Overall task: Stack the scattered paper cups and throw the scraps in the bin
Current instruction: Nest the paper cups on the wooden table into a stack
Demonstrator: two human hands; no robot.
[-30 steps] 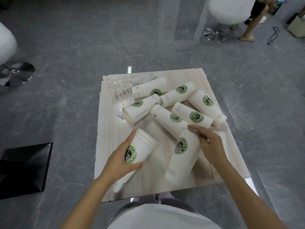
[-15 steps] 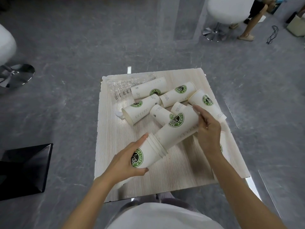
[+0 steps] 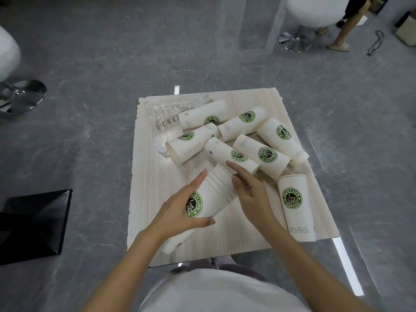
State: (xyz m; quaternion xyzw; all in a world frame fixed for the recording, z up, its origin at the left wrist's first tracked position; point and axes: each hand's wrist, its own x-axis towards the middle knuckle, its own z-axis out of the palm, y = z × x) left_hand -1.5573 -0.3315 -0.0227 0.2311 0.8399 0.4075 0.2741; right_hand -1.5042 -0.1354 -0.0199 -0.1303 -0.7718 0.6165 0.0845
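The left hand is gripping a stack of nested cups, its thumb lying across the near side below the logo and its fingers wrapping the far side; the stack is lying tilted over the near half of the tabletop, mouth pointing away; the right hand is hovering at the stack's rim with its fingers loosely spread and holding nothing, and I cannot tell whether they are touching the rim; six loose cups are lying on their sides in a heap on the far half; a lone cup is lying near the right edge; a clear wrapper is lying at the far left corner; a white scrap is lying just beside one cup's mouth.
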